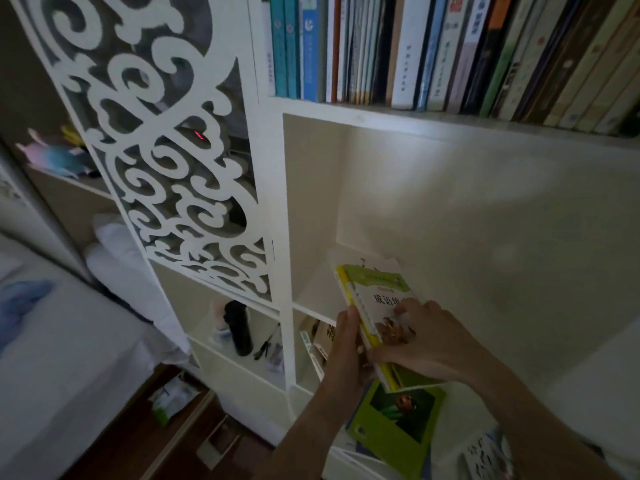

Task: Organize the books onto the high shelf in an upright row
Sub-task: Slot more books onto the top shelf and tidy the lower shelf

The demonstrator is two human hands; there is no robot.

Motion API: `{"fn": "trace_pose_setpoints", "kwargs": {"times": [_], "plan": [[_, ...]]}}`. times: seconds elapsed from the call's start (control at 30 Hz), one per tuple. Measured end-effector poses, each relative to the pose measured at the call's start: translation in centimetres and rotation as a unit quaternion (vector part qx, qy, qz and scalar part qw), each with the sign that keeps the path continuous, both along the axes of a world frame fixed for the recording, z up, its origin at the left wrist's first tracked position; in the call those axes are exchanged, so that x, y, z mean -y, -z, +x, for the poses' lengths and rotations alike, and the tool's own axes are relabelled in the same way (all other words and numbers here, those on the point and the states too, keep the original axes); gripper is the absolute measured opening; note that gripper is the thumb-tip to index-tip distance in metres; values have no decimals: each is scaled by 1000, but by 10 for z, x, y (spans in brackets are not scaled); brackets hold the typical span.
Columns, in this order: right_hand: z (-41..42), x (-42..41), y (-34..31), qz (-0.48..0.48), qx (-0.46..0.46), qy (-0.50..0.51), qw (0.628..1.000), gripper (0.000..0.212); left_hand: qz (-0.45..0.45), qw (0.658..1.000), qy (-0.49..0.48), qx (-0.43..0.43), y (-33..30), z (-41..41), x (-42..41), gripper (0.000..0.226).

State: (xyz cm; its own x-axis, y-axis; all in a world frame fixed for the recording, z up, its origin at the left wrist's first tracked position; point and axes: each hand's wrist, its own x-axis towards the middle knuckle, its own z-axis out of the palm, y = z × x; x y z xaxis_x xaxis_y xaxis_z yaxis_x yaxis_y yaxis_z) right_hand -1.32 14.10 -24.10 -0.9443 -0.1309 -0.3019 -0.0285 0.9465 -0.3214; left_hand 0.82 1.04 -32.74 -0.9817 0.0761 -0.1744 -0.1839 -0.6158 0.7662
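Right, book (377, 306) in both hands now, low in the open bay under the high shelf (450, 121). Left hand (346, 344) wraps the yellow spine, right hand (426, 337) pinches the cover, thumb beneath. Best to square it upright before lifting toward twelve o'clock; the row (450, 50) up there looks packed, so I'd aim for a gap. Green book (391, 427) waits at six.

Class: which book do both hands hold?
The yellow-spined book with the white cover; the green ladybird book lies loose below it, and the rest stand shelved.
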Motion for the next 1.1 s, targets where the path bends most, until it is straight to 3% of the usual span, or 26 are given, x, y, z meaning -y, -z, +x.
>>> {"fn": "trace_pose_setpoints", "kwargs": {"times": [0.13,0.23,0.33,0.43,0.47,0.57,0.63,0.73,0.83,0.93,0.97,1.0,1.07,1.1], "plan": [[-1,-8,-9,-64,29,7,997,91,-39,999,31,11,-7,2,4,50],[5,-9,-19,-75,40,-10,996,60,-79,997,18,8,-7,-1,6,36],[7,5,-2,51,-36,-30,998,55,-194,981,-12,19,-8,-10,4,22],[7,18,33,194,-104,-85,972,81,-360,933,-18,-1,-10,-9,4,18],[7,17,42,222,-125,-97,962,74,-394,919,-15,-13,-10,-7,4,19],[3,9,43,210,-270,-56,938,28,-446,893,-28,-50,-6,5,16,16],[0,2,35,243,-279,-30,929,30,-459,883,-58,-76,-9,19,36,19],[0,-9,26,267,-199,-65,941,37,-456,879,-89,-107,-21,51,74,27],[10,-1,5,90,-82,8,993,64,-433,892,-97,-83,-34,82,110,31],[24,22,-22,-132,-25,44,990,78,-359,924,-108,-81,-56,110,131,36],[31,31,-32,-243,-22,54,968,74,-337,928,-139,-79,-62,121,130,35],[41,43,-46,-351,-14,60,934,55,-344,912,-193,-110,-71,128,133,29],[58,63,-72,-524,12,77,848,10,-418,843,-284,-183,-98,137,132,15],[66,70,-86,-576,-6,86,813,6,-430,833,-289,-195,-115,140,127,23]]}}
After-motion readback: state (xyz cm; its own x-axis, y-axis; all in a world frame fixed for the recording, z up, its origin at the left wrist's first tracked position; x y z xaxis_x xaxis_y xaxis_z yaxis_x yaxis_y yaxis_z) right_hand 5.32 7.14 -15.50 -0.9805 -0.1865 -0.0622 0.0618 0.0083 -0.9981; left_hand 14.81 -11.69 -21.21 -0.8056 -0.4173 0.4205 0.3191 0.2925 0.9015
